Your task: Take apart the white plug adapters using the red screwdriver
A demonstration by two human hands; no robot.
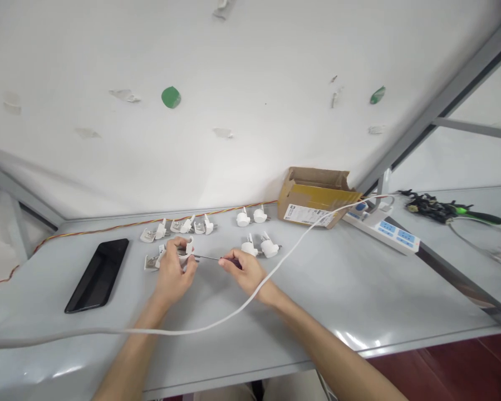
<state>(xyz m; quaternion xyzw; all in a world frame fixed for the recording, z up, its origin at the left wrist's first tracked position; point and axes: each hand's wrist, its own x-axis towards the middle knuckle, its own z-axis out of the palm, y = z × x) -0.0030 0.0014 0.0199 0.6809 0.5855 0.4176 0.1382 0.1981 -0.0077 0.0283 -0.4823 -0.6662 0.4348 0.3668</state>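
My left hand [174,270] grips a small white plug part [186,247] just above the grey table [325,289]. My right hand [245,273] holds a thin screwdriver [209,258] whose tip points left into that plug part. Several more white plug parts lie behind my hands: a row [179,227] at the back left, a pair [251,216] near the wall and another pair [262,247] just beyond my right hand. One opened part [151,262] lies left of my left hand.
A black phone [97,274] lies at the left. A white cable [284,256] crosses my right wrist to a power strip [384,227]. An open cardboard box [313,196] stands at the back. A twisted red-yellow wire [108,228] runs along the wall. Black tools [438,209] lie far right.
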